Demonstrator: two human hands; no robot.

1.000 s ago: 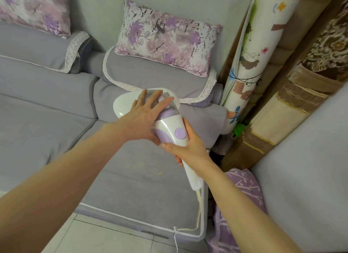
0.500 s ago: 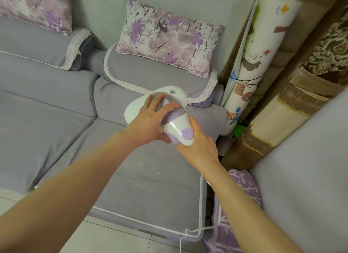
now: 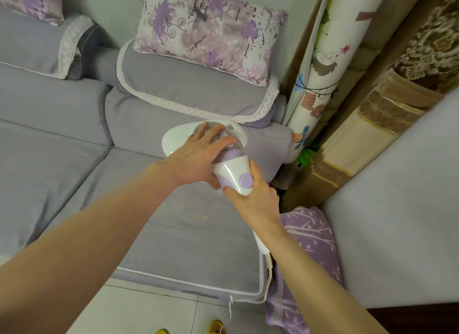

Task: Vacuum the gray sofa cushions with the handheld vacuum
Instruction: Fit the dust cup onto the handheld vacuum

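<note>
A gray fabric sofa seat cushion fills the corner; at its back edge is the white-and-lilac plastic handheld vacuum, left hand spread flat on its top, right hand curled round its handle

Pale wall, white tiled floor, perhaps a brown curtain

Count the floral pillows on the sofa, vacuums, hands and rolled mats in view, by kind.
Floral pillows: 2
Vacuum: 1
Hands: 2 (left hand, right hand)
Rolled mat: 1
Total: 6
</note>
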